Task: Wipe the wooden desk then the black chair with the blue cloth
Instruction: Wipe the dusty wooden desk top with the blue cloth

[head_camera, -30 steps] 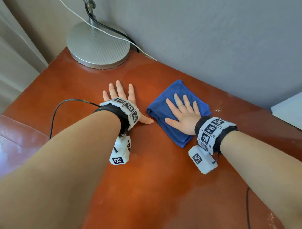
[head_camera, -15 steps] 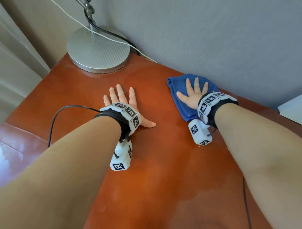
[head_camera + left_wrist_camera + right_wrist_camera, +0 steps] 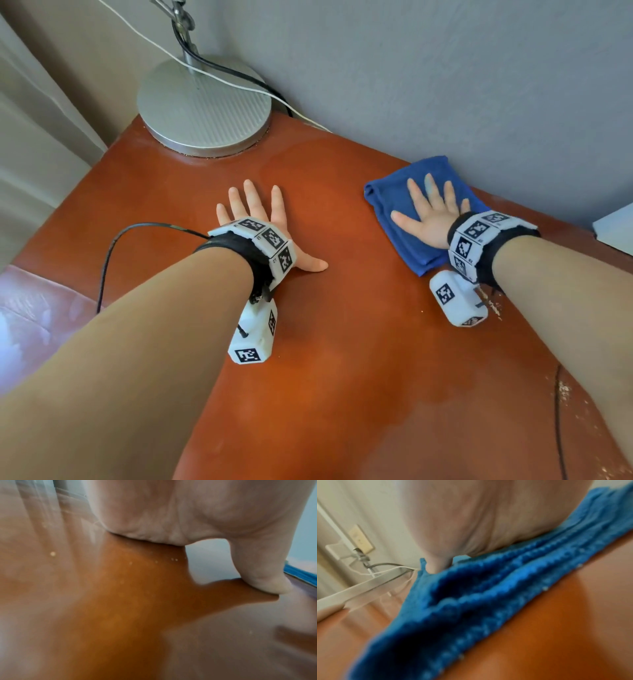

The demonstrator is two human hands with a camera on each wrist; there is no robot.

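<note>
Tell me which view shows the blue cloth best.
Head view: the whole blue cloth lies folded on the wooden desk near the wall, the right hand pressed flat on it. Right wrist shows only blurred folds up close under the palm. Left wrist catches just a blue sliver at its right edge.

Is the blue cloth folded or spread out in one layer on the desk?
Folded. The blue cloth shows stacked layers along its near edge, and the right wrist view shows thick doubled ridges. The right hand presses flat on it.
</note>
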